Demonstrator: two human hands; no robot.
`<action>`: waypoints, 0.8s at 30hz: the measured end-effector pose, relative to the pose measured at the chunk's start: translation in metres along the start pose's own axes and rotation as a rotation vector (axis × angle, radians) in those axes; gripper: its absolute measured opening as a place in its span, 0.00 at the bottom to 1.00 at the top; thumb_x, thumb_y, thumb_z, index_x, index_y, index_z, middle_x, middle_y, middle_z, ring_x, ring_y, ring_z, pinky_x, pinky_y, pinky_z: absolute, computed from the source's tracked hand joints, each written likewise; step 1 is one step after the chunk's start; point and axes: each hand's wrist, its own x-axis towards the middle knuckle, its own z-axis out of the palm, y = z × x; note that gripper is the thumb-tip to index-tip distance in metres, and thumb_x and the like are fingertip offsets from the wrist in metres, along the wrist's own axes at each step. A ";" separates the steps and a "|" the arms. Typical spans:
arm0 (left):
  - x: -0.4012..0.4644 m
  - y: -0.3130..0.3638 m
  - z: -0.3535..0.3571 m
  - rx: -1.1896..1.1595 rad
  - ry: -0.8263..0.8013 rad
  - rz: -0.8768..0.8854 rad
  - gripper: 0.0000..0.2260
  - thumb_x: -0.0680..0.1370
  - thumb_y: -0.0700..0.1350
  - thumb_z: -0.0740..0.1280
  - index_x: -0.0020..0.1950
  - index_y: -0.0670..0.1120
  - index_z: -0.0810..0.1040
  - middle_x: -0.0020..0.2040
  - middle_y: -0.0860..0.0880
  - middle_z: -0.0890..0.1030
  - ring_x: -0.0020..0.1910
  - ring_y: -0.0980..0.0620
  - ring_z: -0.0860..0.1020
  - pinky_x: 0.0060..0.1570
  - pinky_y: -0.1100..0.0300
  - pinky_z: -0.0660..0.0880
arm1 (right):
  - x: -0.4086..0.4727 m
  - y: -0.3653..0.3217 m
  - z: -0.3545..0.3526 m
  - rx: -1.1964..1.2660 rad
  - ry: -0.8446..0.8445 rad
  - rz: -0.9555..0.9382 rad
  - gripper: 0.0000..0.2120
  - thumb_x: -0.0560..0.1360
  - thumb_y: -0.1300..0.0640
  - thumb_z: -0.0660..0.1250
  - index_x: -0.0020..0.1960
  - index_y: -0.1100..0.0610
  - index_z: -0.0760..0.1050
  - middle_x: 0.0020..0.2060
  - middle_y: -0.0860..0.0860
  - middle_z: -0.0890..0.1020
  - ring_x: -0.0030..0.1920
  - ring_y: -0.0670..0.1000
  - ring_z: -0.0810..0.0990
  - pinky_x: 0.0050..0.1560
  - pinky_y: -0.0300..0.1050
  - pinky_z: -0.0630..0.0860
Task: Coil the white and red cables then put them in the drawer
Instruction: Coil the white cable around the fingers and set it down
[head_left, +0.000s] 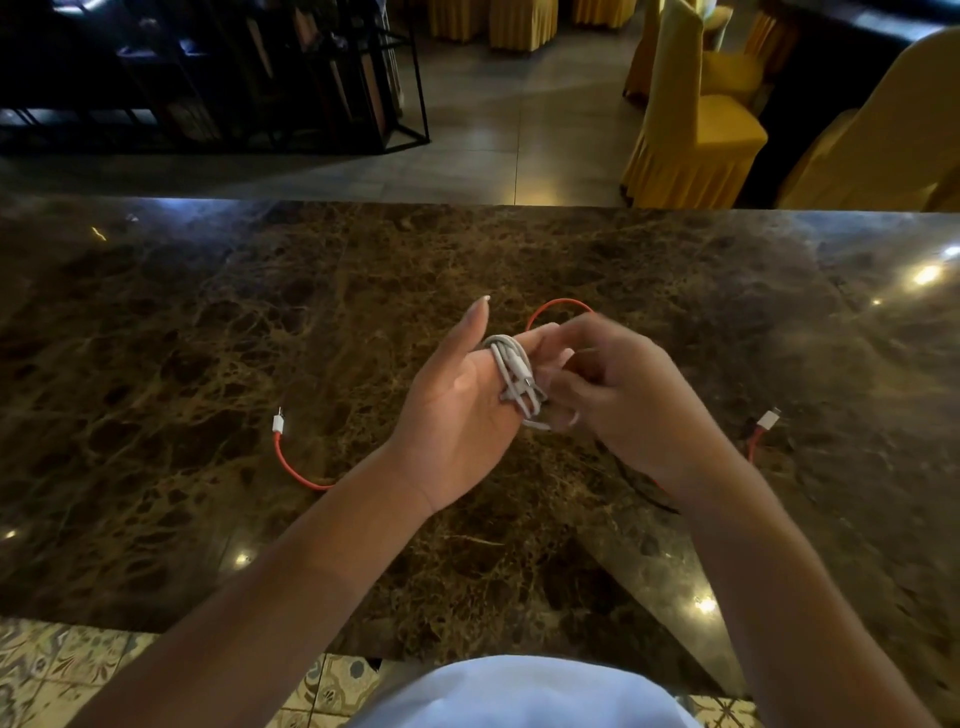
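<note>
White shirt (524, 691) at bottom edge. Left hand (457, 400) wears white cable (514, 379) wound round its fingers; right hand (608, 395) pinches the tail. Best tuck it tight; red cable (291, 462) lies loose beyond.

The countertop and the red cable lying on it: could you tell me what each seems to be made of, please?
The countertop looks like polished brown marble or similar stone: pale veining, mirror-like light spots. The red cable seems smooth rubbery plastic with white plastic plugs.

Cable (291, 462) on counter (156, 322), below hands.
</note>
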 end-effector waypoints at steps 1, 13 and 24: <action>0.000 0.000 -0.001 -0.065 0.014 0.018 0.41 0.80 0.64 0.61 0.81 0.34 0.61 0.79 0.36 0.67 0.80 0.42 0.65 0.81 0.48 0.57 | 0.001 0.003 0.005 -0.007 0.104 0.028 0.08 0.77 0.58 0.75 0.53 0.50 0.79 0.38 0.48 0.86 0.36 0.47 0.85 0.40 0.51 0.84; -0.008 0.013 -0.010 -0.175 0.111 0.085 0.44 0.76 0.67 0.62 0.81 0.36 0.59 0.79 0.38 0.69 0.81 0.41 0.66 0.83 0.46 0.55 | -0.009 0.020 0.010 0.061 0.155 -0.151 0.13 0.77 0.58 0.75 0.60 0.52 0.80 0.54 0.46 0.85 0.57 0.49 0.84 0.57 0.61 0.81; -0.010 0.009 -0.010 -0.126 0.134 0.090 0.43 0.77 0.66 0.62 0.80 0.35 0.62 0.79 0.39 0.70 0.80 0.42 0.66 0.83 0.46 0.54 | -0.007 0.026 0.013 0.088 0.180 -0.255 0.08 0.80 0.65 0.70 0.57 0.56 0.84 0.42 0.46 0.84 0.38 0.46 0.83 0.38 0.45 0.79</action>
